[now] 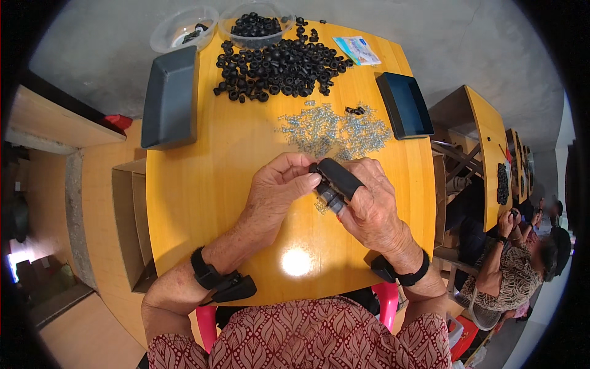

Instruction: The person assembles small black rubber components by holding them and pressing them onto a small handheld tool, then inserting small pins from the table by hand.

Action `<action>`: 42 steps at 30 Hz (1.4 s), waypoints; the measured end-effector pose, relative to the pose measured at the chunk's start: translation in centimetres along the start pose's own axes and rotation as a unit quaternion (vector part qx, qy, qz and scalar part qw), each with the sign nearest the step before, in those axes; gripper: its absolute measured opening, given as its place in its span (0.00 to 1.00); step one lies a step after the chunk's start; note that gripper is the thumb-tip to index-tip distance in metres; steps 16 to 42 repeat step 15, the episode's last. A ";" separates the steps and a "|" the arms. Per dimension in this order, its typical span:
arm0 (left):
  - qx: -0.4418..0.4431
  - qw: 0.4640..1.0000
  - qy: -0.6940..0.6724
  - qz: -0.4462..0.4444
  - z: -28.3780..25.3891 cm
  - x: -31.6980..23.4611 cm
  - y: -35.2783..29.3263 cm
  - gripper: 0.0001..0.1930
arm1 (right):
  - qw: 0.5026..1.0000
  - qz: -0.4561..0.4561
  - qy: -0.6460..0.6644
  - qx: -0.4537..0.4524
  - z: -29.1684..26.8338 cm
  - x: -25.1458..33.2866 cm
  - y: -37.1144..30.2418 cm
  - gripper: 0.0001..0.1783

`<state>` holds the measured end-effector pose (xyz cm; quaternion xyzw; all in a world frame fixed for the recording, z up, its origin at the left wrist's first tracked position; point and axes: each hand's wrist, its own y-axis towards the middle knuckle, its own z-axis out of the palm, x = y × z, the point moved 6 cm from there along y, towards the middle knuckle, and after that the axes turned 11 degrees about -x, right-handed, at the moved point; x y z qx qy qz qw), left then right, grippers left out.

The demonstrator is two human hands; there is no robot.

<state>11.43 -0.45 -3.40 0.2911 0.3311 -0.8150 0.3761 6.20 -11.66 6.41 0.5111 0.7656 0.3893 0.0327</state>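
Observation:
Above the middle of the table, my left hand [278,187] pinches a small black part [314,167] between thumb and fingertips. My right hand [376,206] is closed and meets it from the right, its fingertips right against that part. A black sleeve [341,177] covers my right index finger, and dark and clear wrapping [332,200] is around the thumb. Whatever sits between those two fingers is hidden. Just beyond my hands lies a scatter of tiny shiny silver pieces [332,130], which look like screws. Farther back spreads a heap of round black hollow parts [279,69].
Dark trays stand at the table's left [169,101] and right [405,104] edges. Two clear tubs, one with black parts [257,40] and one beside it [161,38], sit at the back near a packet [357,50]. A co-worker [507,270] works at another table, right.

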 end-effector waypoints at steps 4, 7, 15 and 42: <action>-0.003 1.000 -0.023 -0.014 0.3 -0.4 0.0 0.11 | 1.000 0.020 0.018 -0.008 -0.3 -0.5 -0.3 0.20; -0.002 1.000 -0.019 -0.020 0.3 -0.3 0.0 0.11 | 0.998 0.055 0.030 -0.023 -0.5 -1.2 -0.6 0.21; 0.004 1.000 -0.022 -0.013 0.3 -0.4 0.0 0.11 | 0.996 0.068 0.051 -0.027 -0.4 -1.9 -1.2 0.18; 0.004 1.000 -0.022 -0.013 0.3 -0.4 0.0 0.11 | 0.996 0.068 0.051 -0.027 -0.4 -1.9 -1.2 0.18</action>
